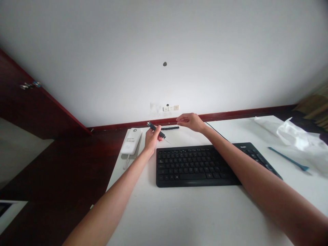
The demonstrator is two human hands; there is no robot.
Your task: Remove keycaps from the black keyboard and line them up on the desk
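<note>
My left hand (152, 138) is closed around a slim black-handled tool (153, 127) with a thin metal tip, perhaps a small screwdriver. Its tip points right and down, just beyond the top left corner of a black keyboard (189, 162). Raised over the far side of the table, my right hand (192, 122) has its fingers loosely bent and apart, with nothing visible in them. A row of small black pieces like keycaps (171, 128) lies behind the keyboard, between my two hands. My right forearm crosses above the keyboard and hides part of its keys.
On the white table (179, 215), a white power bank (131, 141) with a short cable lies at the left edge. A teal brush-like stick (288, 158) and crumpled clear plastic (294, 135) lie at right. Behind the table stands a wall with sockets (171, 108).
</note>
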